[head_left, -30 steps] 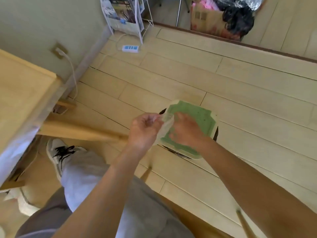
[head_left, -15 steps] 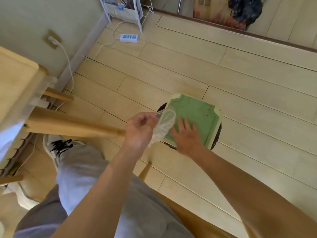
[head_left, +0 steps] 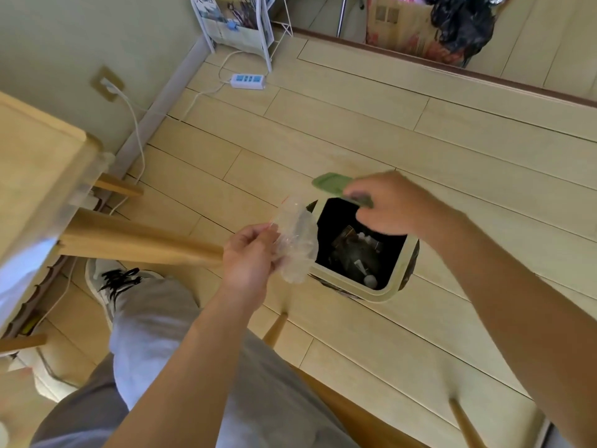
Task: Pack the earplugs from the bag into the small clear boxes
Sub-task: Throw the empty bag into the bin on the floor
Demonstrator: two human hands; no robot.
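My left hand [head_left: 250,257] pinches a crumpled clear plastic bag [head_left: 295,242], which looks empty and hangs just left of a small waste bin [head_left: 392,294] on the floor. My right hand [head_left: 392,205] grips the bin's green lid [head_left: 332,185] and holds it lifted and tilted above the opening. Inside the bin lies dark rubbish with a few pale scraps. No earplugs or small clear boxes are in view.
A wooden table [head_left: 35,163] stands at the left with its leg [head_left: 135,236] running toward my left hand. My shoe [head_left: 111,281] and grey trouser leg are below. A power strip [head_left: 248,81], a magazine rack [head_left: 237,24] and a cardboard box [head_left: 407,30] lie farther off.
My right hand went from lying flat on the closed green lid to gripping it and lifting it, so the bin now stands open. The left hand kept holding the bag beside it.
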